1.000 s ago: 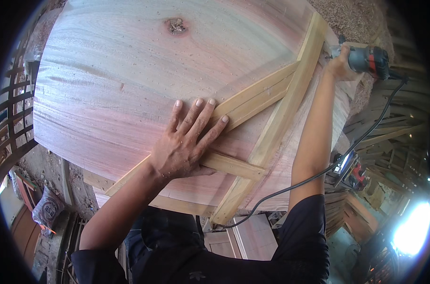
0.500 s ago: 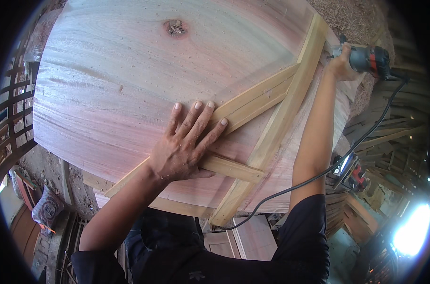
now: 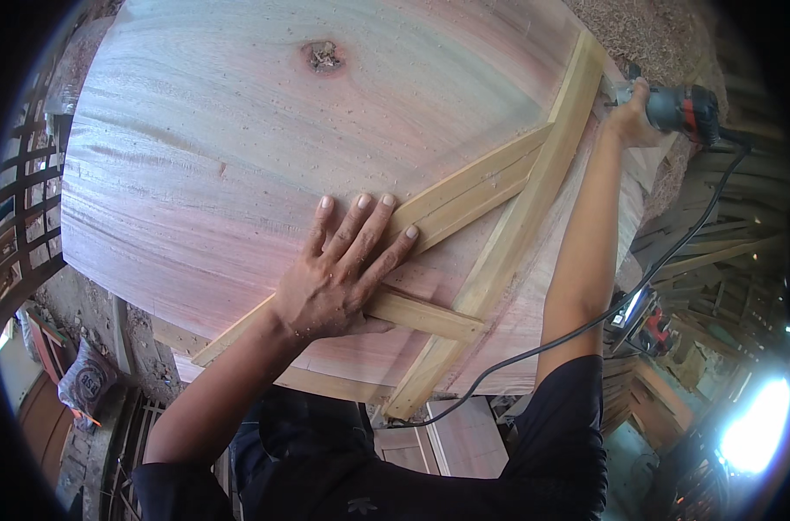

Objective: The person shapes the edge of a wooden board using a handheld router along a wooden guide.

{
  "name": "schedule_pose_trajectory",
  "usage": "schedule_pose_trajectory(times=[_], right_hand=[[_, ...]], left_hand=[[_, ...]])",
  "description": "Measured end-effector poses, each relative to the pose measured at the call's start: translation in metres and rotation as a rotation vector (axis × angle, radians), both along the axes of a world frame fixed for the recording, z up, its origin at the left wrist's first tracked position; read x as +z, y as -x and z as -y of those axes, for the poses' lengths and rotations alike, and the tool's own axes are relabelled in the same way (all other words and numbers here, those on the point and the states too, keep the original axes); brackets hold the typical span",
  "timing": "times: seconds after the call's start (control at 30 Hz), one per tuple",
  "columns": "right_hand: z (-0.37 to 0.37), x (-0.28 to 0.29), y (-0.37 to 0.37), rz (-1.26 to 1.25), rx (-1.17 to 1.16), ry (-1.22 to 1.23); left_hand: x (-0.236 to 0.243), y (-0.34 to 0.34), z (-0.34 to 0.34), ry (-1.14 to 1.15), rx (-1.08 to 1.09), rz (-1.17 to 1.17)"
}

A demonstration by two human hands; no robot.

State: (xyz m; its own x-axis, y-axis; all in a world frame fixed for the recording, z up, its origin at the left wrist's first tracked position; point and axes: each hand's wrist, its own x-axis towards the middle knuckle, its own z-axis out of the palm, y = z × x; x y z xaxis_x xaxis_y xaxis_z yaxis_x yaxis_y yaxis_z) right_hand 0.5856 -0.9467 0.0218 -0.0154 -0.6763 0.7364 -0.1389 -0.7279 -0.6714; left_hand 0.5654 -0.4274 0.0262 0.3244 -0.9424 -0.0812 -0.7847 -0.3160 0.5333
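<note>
My left hand lies flat with its fingers spread, pressing on a frame of wooden strips over a broad wooden slab. Under that palm pass a diagonal strip and a short crosspiece. Both meet a long straight batten that slants up to the far right. At its far end my right hand grips a corded trim router, dark with a red band, lying over on its side beside the batten. The router's bit end is mostly hidden by the hand.
A black cord loops from the router back toward my body. Wood shavings pile beyond the slab's far right. Left stand a slatted frame and a printed sack. A red tool sits among timber at right.
The router and my right hand have shifted very slightly, to the right and nearer. My left hand stays in place on the strips.
</note>
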Motion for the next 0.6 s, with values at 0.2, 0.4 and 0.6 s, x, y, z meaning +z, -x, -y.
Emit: schedule_pose_trajectory(times=[0.2,0.4,0.6], right_hand=[[0.006,-0.001,-0.003,0.021,0.013,-0.025],[0.016,-0.001,-0.008,-0.021,-0.032,0.020],[0.024,-0.003,-0.013,-0.009,-0.004,-0.027]], left_hand=[[-0.002,0.001,-0.001,0.003,-0.001,0.015],[-0.004,0.002,0.000,-0.012,-0.006,0.062],[-0.003,0.001,0.000,-0.005,0.004,-0.011]])
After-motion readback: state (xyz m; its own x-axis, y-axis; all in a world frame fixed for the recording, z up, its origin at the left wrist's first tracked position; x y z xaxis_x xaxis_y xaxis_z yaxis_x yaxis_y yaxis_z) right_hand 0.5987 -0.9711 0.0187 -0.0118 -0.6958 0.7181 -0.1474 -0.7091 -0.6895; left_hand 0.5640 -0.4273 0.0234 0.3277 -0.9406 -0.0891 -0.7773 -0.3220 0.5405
